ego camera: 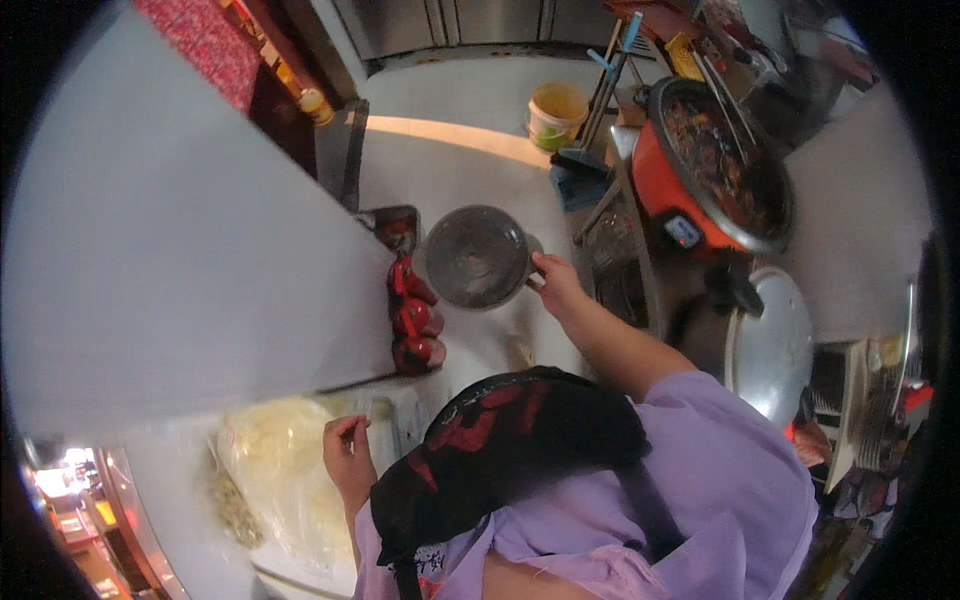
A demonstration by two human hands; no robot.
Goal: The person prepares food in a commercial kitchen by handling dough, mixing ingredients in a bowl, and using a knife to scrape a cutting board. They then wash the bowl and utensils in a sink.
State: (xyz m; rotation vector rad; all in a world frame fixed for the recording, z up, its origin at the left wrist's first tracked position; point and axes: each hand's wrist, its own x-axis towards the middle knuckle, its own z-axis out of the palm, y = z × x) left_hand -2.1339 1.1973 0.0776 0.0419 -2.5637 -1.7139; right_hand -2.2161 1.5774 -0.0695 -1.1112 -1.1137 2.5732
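Note:
A round, dark grey metal bowl or pan [478,257] is held out before me over the pale floor. My right hand [556,283] grips it at its right rim, with the arm stretched forward. What lies inside it cannot be made out clearly. My left hand [349,450] is near my waist at the lower left, fingers curled, with nothing seen in it. Beside that hand lies a clear plastic bag of pale yellow food [281,450]. Several red round objects [411,319] stand along the white surface's edge, left of the bowl.
At the right stands a large red electric cooker [652,176] full of dark food, with tongs [724,105] across it. A big metal lid [772,345] leans below. Ahead are a white bucket [557,116] and a blue dustpan [581,184]. A broad white panel [187,247] fills the left.

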